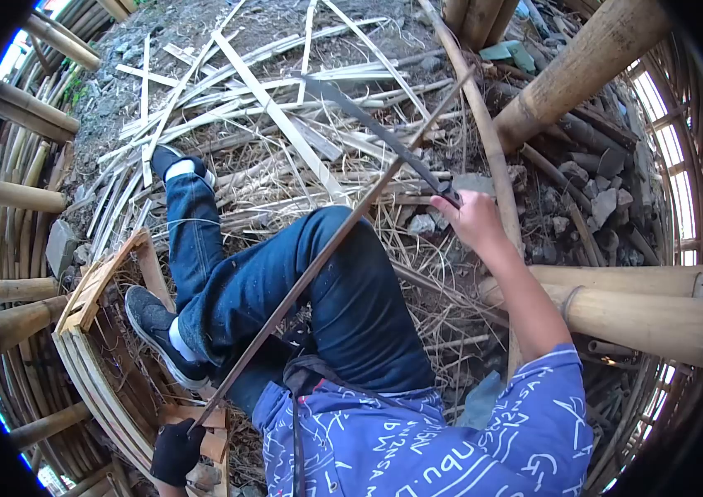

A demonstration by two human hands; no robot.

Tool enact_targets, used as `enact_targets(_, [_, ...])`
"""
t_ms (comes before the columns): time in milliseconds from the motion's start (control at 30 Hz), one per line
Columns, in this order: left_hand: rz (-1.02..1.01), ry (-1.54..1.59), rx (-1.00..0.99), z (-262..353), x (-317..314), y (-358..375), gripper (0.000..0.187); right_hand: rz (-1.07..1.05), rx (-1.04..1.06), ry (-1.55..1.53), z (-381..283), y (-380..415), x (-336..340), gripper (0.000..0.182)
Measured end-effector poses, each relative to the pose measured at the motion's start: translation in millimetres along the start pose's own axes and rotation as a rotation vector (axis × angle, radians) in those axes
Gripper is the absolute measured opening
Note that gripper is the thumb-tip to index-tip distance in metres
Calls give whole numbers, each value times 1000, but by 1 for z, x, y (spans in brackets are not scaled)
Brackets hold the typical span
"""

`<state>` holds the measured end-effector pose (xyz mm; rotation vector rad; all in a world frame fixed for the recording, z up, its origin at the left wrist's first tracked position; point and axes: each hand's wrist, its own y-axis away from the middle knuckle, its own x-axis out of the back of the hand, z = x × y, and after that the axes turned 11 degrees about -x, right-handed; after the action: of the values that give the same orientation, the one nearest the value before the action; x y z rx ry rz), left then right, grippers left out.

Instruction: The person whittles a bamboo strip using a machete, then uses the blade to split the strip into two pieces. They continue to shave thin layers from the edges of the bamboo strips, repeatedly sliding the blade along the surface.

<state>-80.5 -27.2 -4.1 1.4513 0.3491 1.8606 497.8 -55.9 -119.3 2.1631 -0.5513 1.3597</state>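
Observation:
My left hand (176,453), in a black glove, is closed around the lower end of a long, thin brown bamboo strip (301,290). The strip slants across my raised knee and runs up toward the top right. My bare right hand (475,219) grips the handle of a machete (364,124). Its long dark blade points up and left and crosses over the strip in this view. My legs, in blue jeans (359,298), are bent beneath the strip.
Pale split bamboo strips (272,108) and shavings litter the ground ahead. A slatted wooden frame (103,282) stands at the left beside my shoe. Thick bamboo poles (649,319) jut in from the right, near a heap of stones (604,211). Bamboo walls line both sides.

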Motion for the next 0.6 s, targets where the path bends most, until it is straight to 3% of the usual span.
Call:
enact_targets(33, [33,2,-32,-6,-2,1,24,-45,-117,-61,-5,-8,4,75])
enact_targets(100, [73,0,-109,-10,-3,-4,26,96,118,30,-1,6,-5,73])
enact_targets(167, [33,8,-67,-6,-4,-4,26,84,186,147,18,-5,-7,71])
enact_targets(267, [37,103,5,-1,2,-2,26,19,-115,-57,7,-26,4,68])
enact_targets(400, [8,106,-51,-12,-3,0,30,8,67,-117,-3,-2,-1,69])
enact_targets(500, [3,201,-54,-18,-11,8,36,-101,-75,49,8,-25,7,71])
enact_targets(600, [-3,238,-52,-15,-4,10,36,23,-69,-96,10,-27,-20,76])
